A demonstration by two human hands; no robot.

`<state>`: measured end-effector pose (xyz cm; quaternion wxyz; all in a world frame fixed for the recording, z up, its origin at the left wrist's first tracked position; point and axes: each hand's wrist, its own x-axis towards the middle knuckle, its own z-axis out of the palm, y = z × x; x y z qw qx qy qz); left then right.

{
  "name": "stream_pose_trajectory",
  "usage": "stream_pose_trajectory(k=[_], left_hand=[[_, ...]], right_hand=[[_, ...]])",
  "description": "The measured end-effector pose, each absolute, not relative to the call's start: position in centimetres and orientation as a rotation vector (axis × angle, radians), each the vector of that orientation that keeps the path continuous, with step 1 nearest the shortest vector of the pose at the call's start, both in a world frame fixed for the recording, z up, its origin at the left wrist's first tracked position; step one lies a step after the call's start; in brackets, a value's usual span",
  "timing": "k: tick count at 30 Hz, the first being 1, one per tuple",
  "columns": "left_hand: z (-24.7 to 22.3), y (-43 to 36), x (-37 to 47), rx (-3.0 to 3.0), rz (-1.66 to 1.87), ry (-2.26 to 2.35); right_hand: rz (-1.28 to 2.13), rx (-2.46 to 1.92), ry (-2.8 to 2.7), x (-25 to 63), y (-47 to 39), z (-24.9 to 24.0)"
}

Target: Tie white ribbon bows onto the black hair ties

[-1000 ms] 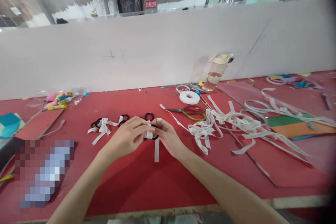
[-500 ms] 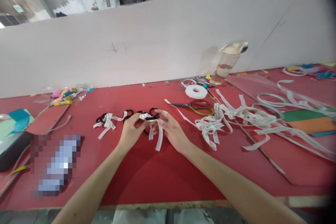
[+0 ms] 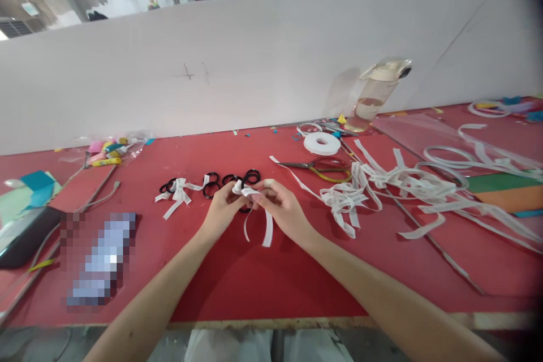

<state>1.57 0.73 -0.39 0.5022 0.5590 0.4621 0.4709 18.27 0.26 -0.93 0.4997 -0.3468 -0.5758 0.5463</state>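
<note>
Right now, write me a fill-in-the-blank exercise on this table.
The left hand and right hand hold white ____.
The table is coloured ____.
The scissors point their tips to the person's ____.
The bottle stands to the ____ of the roll.

Missing words: ribbon; red; left; right.

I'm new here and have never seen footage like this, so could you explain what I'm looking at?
There is no machine here: a person works with bare hands. Every picture comes from one camera on their head, looking forward and down. The left hand and right hand pinch a white ribbon beside a black band. On the red table, a white bow lies to the left; scissors, a ribbon roll, loose ribbons and a bottle are to the right.
</note>
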Motion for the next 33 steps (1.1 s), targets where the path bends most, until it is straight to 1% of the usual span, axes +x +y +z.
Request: stream_pose_trajectory(k=[7,14,20,26,30,33], left_hand=[[-0.2,0.8,1.1,1.456,1.089,0.990],[1.1,0.4,0.8,1.476,0.914,0.998],[1.6,-0.1,0.8,1.512,0.850,0.908],[1.5,-0.1,0.7,1.531,0.883,0.982],[1.0,0.2,0.4,1.610,0.895,1.076],[0.8,0.4,0.2,1.728,0.932,1.104]], right_hand=[[1.335,-0.762,-1.439,18.3,0.2,-0.9],[1.454,-0.712,-1.340,18.3,0.2,-0.4],[1.614,-0.686,-1.209,18.3,0.3,-0.5],[1.746,-0.637,-1.145,18.2,0.6,-1.2],[1.751,-0.626,-1.185,18.6,0.4,-0.9],[1.699,-0.706,-1.257,18.8,0.1,-0.5]])
